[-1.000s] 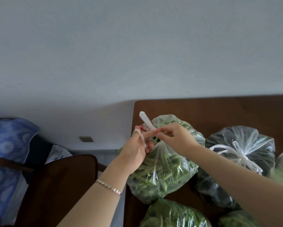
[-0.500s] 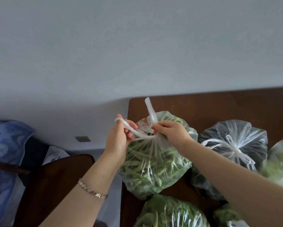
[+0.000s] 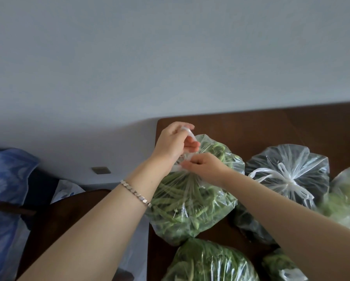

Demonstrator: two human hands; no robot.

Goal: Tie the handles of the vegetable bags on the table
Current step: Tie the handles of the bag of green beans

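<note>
A leafy bag (image 3: 208, 262) is cut off by the bottom edge, at 6 o'clock from the bean bag (image 3: 190, 205) on the table (image 3: 251, 128). Over its gathered neck the left hand (image 3: 172, 147) curls round one handle (image 3: 190, 133). The right hand (image 3: 205, 169) pinches the other, mostly hidden under its fingers. Whether there is a knot between them I cannot tell. At 3 o'clock sits a tied bag (image 3: 287, 173).

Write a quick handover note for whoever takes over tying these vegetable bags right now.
Left hand grips one handle strip of the green bean bag, lifted above its neck.
Right hand pinches the other strip at the neck.
The bag sits at the left edge of the table.
Done: the knotted bag to its right.
Left: finish this knot, then check the front bag and the far-right bag; no ties are visible on either.
</note>
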